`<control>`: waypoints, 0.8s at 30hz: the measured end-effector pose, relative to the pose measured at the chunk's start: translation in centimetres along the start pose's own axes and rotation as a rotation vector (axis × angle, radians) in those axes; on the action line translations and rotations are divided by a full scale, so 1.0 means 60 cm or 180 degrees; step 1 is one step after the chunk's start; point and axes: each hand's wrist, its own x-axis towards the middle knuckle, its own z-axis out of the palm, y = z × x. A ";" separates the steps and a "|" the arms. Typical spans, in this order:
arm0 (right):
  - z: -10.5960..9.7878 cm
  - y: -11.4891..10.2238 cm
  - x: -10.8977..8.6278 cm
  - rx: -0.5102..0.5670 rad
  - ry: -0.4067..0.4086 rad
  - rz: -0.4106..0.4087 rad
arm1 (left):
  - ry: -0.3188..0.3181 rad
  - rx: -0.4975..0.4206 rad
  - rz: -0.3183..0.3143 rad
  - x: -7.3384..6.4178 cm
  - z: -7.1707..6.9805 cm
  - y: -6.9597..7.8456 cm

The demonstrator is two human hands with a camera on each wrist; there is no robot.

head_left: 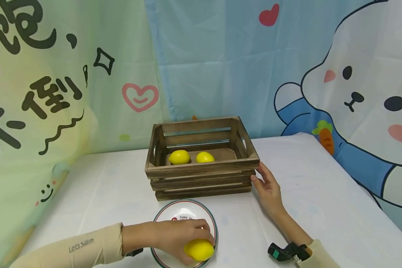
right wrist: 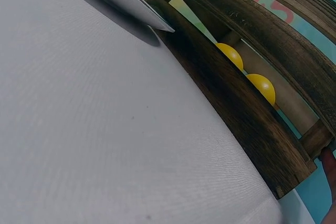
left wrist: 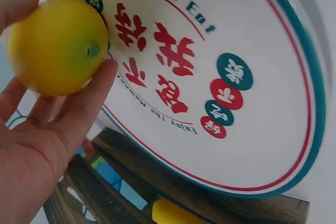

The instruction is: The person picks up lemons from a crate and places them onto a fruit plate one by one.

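Note:
In the head view my left hand (head_left: 175, 238) grips a yellow lemon (head_left: 199, 249) low over a round white plate (head_left: 169, 208) with a green and red rim. Thumb and fingers close round the lemon (left wrist: 58, 45) in the left wrist view, its green tip showing. My right hand (head_left: 270, 191) touches the front right corner of a brown slatted wooden crate (head_left: 201, 172), fingers nearly straight along its side and thumb toward the front. Inside the crate lie two more lemons, a left lemon (head_left: 179, 157) and a right lemon (head_left: 205, 157).
A white cloth (head_left: 114, 186) covers the table. The plate lies just in front of the crate. Behind the table hangs a printed curtain (head_left: 201, 67) with a cartoon animal and hearts. My right wrist carries a black strap device (head_left: 286, 251).

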 end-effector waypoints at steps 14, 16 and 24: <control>0.000 -0.001 0.004 0.0076 -0.0017 0.0066 | -0.0291 -0.0038 -0.0129 0.004 0.006 -0.004; 0.001 -0.001 0.003 0.0073 -0.0007 0.0074 | -0.0297 -0.0001 -0.0105 0.005 0.007 -0.005; 0.001 -0.003 0.000 0.0093 0.0016 0.0083 | -0.0295 0.0328 -0.0004 0.000 0.011 -0.009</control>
